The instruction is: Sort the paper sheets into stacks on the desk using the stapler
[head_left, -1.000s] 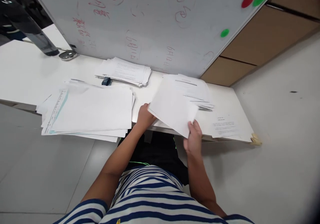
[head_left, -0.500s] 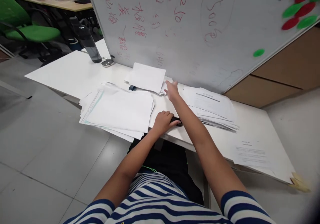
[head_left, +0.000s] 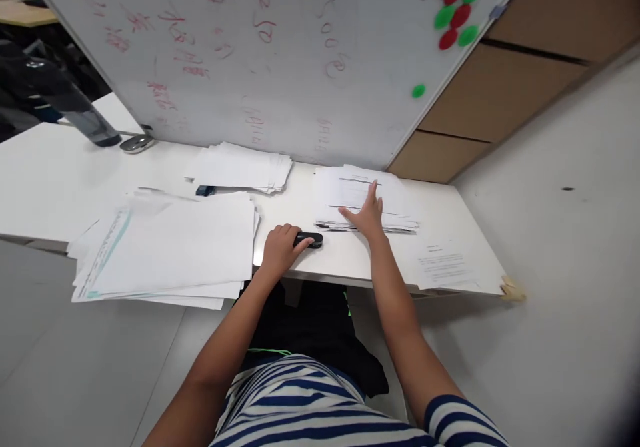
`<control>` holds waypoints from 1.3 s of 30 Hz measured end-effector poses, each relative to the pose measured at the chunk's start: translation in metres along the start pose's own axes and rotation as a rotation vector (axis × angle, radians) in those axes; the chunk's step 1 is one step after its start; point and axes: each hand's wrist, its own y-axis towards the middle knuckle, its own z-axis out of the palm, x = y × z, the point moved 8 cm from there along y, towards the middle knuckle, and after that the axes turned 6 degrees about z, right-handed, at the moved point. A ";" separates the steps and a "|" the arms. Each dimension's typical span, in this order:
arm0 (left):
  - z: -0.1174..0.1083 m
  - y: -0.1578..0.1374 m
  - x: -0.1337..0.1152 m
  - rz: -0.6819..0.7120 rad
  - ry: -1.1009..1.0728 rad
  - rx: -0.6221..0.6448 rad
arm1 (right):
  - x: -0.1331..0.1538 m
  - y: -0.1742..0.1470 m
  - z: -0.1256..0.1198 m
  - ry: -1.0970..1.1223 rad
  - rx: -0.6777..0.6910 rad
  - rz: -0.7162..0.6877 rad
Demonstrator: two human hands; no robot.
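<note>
White printed paper: right stack (head_left: 393,200) lying on the tabletop (head_left: 440,208), right of centre, directly under the right hand (head_left: 367,217). Right fingers spread wide, thumb apart, grasping nothing; cannot tell whether touching the top sheet. Left hand (head_left: 281,246) wrapped over a black tool (head_left: 313,240), probably a stapler, close to the near edge.

Handling, judged best: part the pages at the near side, where layers show; pinch lightly, press the rest flat. Keep the black tool steady, right end free of loose paper.

Around: far left of centre, small stack (head_left: 240,168), edges uneven, dark blue block (head_left: 205,190) just beside. Near left, large stack (head_left: 175,244), overhanging the near edge, easy to knock with the left elbow. Right, single sheet (head_left: 443,265). Whiteboard (head_left: 290,87) just behind the papers, limiting far reach. Mouse (head_left: 137,143) and bottle (head_left: 83,107) farther left, not obstructing.
</note>
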 end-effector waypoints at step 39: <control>-0.004 0.000 -0.003 -0.019 -0.005 -0.018 | -0.012 -0.006 0.007 0.013 -0.094 -0.014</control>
